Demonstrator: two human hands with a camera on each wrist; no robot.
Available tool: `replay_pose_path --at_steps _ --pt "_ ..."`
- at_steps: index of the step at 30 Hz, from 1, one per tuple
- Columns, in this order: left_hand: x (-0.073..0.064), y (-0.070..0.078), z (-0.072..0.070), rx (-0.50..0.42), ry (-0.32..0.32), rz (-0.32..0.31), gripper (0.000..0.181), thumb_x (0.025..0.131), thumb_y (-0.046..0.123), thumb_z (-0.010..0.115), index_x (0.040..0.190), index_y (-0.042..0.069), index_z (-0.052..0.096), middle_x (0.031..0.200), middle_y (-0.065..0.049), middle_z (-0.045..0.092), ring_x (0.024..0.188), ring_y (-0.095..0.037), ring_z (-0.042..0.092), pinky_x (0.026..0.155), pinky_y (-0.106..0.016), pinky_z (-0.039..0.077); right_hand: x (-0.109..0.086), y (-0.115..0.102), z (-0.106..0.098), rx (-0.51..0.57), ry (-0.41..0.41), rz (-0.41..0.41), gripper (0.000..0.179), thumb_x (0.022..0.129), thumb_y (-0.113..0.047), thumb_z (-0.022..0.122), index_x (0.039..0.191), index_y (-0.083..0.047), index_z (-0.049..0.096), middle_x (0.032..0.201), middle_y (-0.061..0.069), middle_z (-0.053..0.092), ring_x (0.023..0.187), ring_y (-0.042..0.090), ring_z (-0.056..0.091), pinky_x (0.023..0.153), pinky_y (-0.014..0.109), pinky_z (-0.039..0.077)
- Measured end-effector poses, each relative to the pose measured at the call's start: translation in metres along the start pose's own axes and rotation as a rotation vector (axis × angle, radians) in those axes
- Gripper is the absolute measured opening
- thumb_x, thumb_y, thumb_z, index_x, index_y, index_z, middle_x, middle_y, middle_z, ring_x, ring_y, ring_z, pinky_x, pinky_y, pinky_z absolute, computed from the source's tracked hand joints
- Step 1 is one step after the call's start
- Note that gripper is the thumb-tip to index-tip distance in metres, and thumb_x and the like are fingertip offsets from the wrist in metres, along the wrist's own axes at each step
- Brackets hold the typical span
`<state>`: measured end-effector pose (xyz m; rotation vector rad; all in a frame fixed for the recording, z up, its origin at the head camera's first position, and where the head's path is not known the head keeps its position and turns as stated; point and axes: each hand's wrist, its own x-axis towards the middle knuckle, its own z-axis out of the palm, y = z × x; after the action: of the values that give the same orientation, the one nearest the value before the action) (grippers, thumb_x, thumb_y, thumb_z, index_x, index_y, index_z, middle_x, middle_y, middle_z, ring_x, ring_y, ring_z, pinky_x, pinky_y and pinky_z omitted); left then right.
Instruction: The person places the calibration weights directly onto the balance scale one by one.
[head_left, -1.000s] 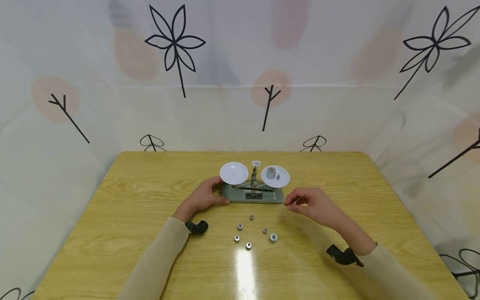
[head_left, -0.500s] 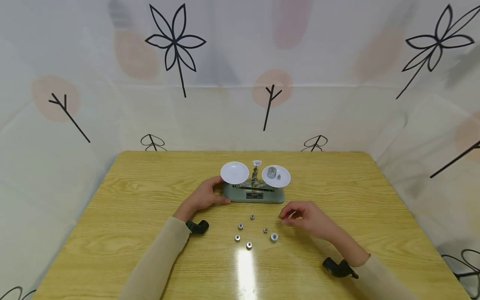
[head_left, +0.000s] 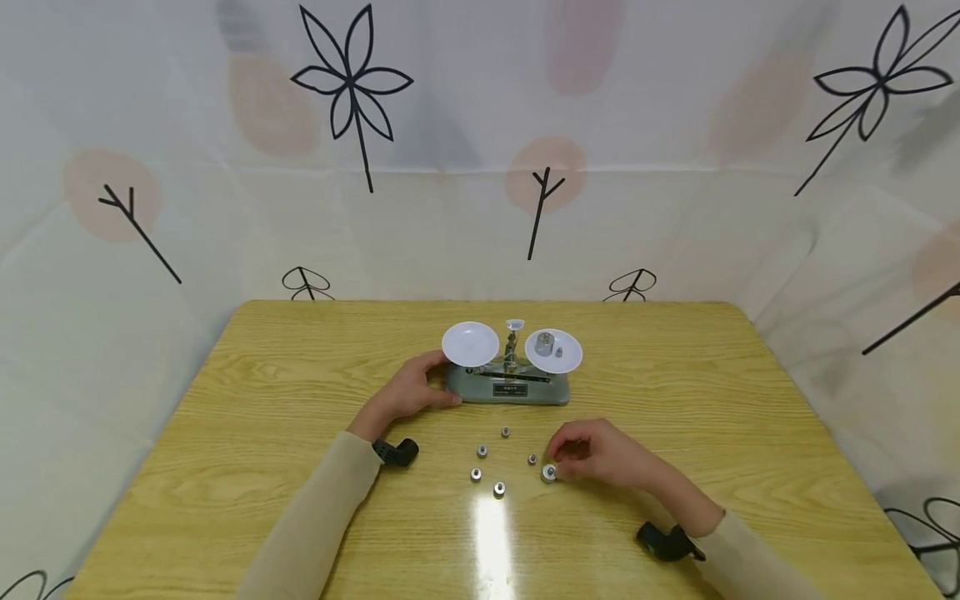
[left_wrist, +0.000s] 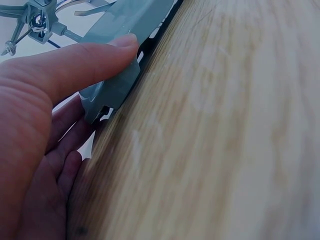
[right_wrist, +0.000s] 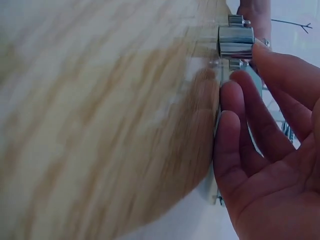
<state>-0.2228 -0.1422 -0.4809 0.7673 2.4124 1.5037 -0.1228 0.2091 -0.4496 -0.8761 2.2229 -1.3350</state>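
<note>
A green-based balance scale [head_left: 508, 389] with two white pans stands towards the back of the table. My left hand [head_left: 412, 388] holds the left end of its base, thumb along the front and fingers behind, as the left wrist view [left_wrist: 45, 100] also shows. A larger metal weight [head_left: 545, 342] and a tiny one [head_left: 558, 352] sit in the right pan [head_left: 572, 360]; the left pan [head_left: 470, 342] bears nothing. At the right, my right hand [head_left: 600, 454] hovers by a cylindrical weight [head_left: 549, 473]. Its thumb tip is at the weight [right_wrist: 236, 42]; the fingers are bent but not closed round it.
Several smaller weights stand loose before the scale, among them one near my right fingertips [head_left: 532, 459], one nearest the scale [head_left: 506, 432] and one at the front [head_left: 499, 489]. The wooden table [head_left: 300, 350] ends against a patterned cloth backdrop [head_left: 442, 217].
From beside the scale's right end, my right hand has come towards me and slightly left to the cylindrical weight. My left hand has stayed on the base.
</note>
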Motion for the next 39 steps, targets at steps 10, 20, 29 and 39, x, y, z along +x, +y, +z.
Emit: replay_pose_path --at_steps 10,20,29,39 --pt "0.0012 0.0021 0.0036 0.014 0.010 -0.015 0.071 0.078 0.003 0.085 0.141 0.002 0.053 0.139 -0.014 0.055 0.130 -0.032 0.048 0.109 -0.051 0.036 0.0006 0.0006 0.0015 -0.034 -0.082 -0.035 0.018 0.089 -0.016 0.077 0.107 -0.017 0.074 0.108 -0.002 0.070 0.096 0.019 0.062 0.084 0.029 0.051" --pt "-0.0014 0.0052 0.0016 -0.005 0.004 -0.026 0.071 0.077 0.009 0.087 0.141 0.008 0.055 0.139 -0.008 0.056 0.129 -0.026 0.050 0.108 -0.048 0.038 0.0035 0.0015 0.0026 -0.098 -0.100 -0.051 0.024 0.084 -0.017 0.081 0.106 -0.019 0.074 0.107 -0.006 0.069 0.096 0.016 0.061 0.086 0.028 0.049" --pt "-0.0020 0.0060 -0.0005 0.015 0.003 -0.030 0.071 0.077 0.010 0.087 0.141 0.010 0.055 0.139 -0.006 0.056 0.129 -0.024 0.049 0.108 -0.045 0.039 0.0080 0.0002 0.0023 -0.117 -0.105 -0.104 0.023 0.082 -0.012 0.082 0.103 -0.015 0.075 0.101 -0.004 0.069 0.084 0.019 0.059 0.074 0.028 0.051" --pt "-0.0016 0.0051 0.0008 -0.006 0.006 -0.031 0.074 0.077 0.012 0.088 0.142 0.012 0.054 0.140 -0.004 0.055 0.132 -0.022 0.047 0.110 -0.044 0.036 0.0065 -0.0016 0.0020 -0.109 -0.103 -0.010 0.021 0.082 -0.014 0.083 0.099 -0.017 0.072 0.098 -0.006 0.067 0.088 0.015 0.061 0.078 0.028 0.053"
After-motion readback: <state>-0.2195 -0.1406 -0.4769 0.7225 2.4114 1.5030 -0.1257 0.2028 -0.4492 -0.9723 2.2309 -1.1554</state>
